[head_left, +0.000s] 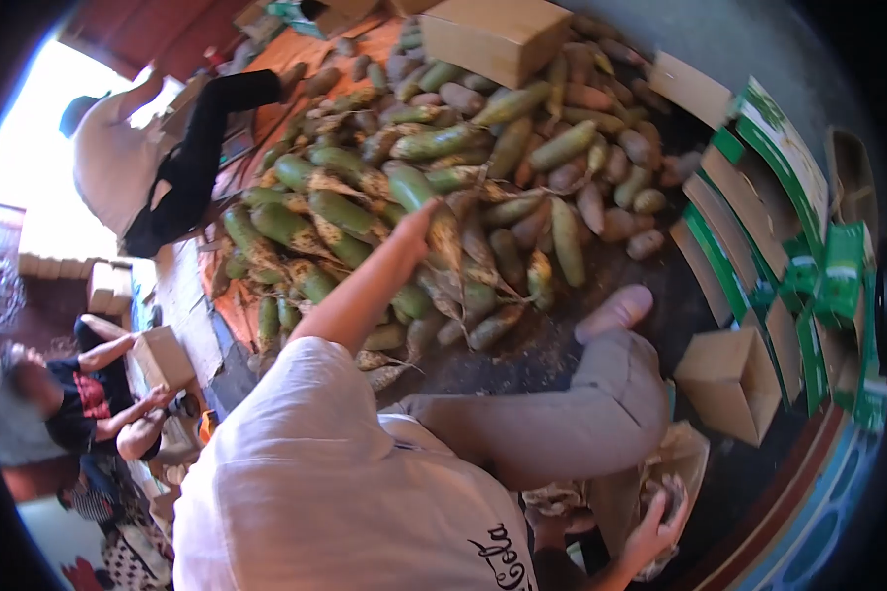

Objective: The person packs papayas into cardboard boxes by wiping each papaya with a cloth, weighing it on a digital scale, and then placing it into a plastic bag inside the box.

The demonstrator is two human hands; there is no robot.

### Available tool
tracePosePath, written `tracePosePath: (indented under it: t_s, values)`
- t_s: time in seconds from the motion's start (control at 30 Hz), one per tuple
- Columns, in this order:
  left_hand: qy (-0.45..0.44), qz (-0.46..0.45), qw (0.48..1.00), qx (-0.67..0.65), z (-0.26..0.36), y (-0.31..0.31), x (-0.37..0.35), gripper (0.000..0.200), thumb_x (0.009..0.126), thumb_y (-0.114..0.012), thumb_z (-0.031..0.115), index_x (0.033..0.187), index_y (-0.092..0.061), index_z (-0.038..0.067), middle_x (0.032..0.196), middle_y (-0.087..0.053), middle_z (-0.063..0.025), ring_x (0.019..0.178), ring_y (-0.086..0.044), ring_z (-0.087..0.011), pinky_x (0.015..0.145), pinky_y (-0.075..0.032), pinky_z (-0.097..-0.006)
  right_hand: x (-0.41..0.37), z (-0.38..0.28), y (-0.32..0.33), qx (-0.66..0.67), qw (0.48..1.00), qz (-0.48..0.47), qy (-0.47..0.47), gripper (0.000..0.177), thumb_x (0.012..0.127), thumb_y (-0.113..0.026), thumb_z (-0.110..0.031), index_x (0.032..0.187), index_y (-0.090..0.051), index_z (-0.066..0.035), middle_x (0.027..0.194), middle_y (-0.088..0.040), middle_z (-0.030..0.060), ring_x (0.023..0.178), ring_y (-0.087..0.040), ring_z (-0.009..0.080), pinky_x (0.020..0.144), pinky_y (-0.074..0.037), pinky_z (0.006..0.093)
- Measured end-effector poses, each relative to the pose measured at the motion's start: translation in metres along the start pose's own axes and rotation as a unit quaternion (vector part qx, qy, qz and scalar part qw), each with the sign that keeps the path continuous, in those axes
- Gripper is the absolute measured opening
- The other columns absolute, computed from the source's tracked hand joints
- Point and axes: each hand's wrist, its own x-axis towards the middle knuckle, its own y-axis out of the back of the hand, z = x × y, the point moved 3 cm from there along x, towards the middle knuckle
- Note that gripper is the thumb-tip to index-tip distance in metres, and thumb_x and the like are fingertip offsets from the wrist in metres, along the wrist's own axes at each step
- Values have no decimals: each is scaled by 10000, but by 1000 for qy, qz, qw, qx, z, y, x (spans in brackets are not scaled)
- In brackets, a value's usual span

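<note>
Left hand (419, 219) is reaching onto the upper-centre gourd pile (345, 212), grip indiscernible — tugging risks a rollout; right hand (660, 527) is clutching paper (685, 455).

Left hand (419, 222) grip among gourds (345, 212) too blurred to tell, paper-wrapped thing (676, 491) in right hand (655, 532) unidentifiable, shirt lettering (498, 557) cut off at bottom edge, co-worker (79, 394) blurred.

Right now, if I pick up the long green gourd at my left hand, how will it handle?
The green gourd by your left hand looks thick and smooth-skinned, so probably stiff and heavy. Its rounded, long shape means it may roll once freed. It lies within the pile, so lifting it could shift its neighbours.
</note>
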Motion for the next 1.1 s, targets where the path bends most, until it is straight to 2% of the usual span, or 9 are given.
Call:
tracePosePath:
  t_s: [0.13,0.27,0.33,0.37,0.47,0.6,0.8,0.93,1.1]
  values:
    - [-28,68,993,96,-15,23,-14,441,752,-694,280,1044,-527,-6,920,-618,-159,778,-628,-285,672,-531,-452,-3,-14,-18,-70,997,-2,13,349,899,-560,-231,1125,-545,35,1038,-602,144,923,-567,240,793,-465,339]
    - [-141,47,929,338,-59,51,2,530,684,-739,223,1085,-510,-36,906,-613,-154,751,-621,-259,653,-523,-376,-1,-12,-31,-87,995,-15,34,335,894,-565,-219,1100,-546,45,1028,-599,151,912,-561,245,790,-459,344]
    - [-123,28,860,494,-80,59,11,627,629,-770,252,1108,-495,-43,940,-606,-159,801,-611,-249,712,-504,-340,2,14,-26,-87,995,-20,38,318,890,-519,-121,1145,-506,67,1079,-583,162,968,-558,240,851,-443,334]
    - [-146,64,784,600,-87,56,6,709,575,-785,318,1120,-493,-30,979,-604,-187,891,-601,-283,792,-480,-345,3,29,-22,-89,995,-22,39,318,888,-496,-72,1168,-486,78,1105,-575,167,997,-557,238,881,-436,330]
    - [-145,-26,680,718,-99,38,-15,759,542,-778,369,1126,-487,-18,1040,-587,-219,972,-574,-334,850,-456,-385,4,28,-22,-79,996,-24,26,316,885,-498,-73,1159,-489,85,1107,-572,171,1002,-554,247,887,-431,335]
    - [-189,-90,539,816,-110,15,-14,774,533,-777,377,1142,-463,17,1051,-577,-191,996,-561,-343,864,-447,-420,2,32,-20,-103,994,-18,5,315,866,-525,-82,1134,-502,80,1115,-565,174,1020,-545,250,898,-421,345]
    - [-298,-55,304,903,-66,-51,-9,707,544,-788,315,1133,-465,94,1035,-563,-102,991,-558,-286,844,-448,-406,-1,51,-19,-99,995,-6,30,301,844,-524,-59,1114,-512,74,1044,-560,176,990,-542,290,880,-413,367]
    - [-360,-30,185,914,-25,-88,14,674,577,-755,244,1172,-461,131,1088,-531,-65,1064,-518,-256,957,-355,-446,3,49,-21,-118,992,-16,37,290,841,-531,-58,1104,-523,66,1043,-561,174,982,-548,305,875,-414,372]
    - [-421,5,123,899,24,-139,24,689,594,-757,185,1209,-448,158,1118,-515,-26,1111,-478,-225,1038,-272,-479,6,47,-26,-157,984,-37,78,257,862,-521,-34,1105,-519,50,1024,-565,128,952,-549,223,866,-414,317]
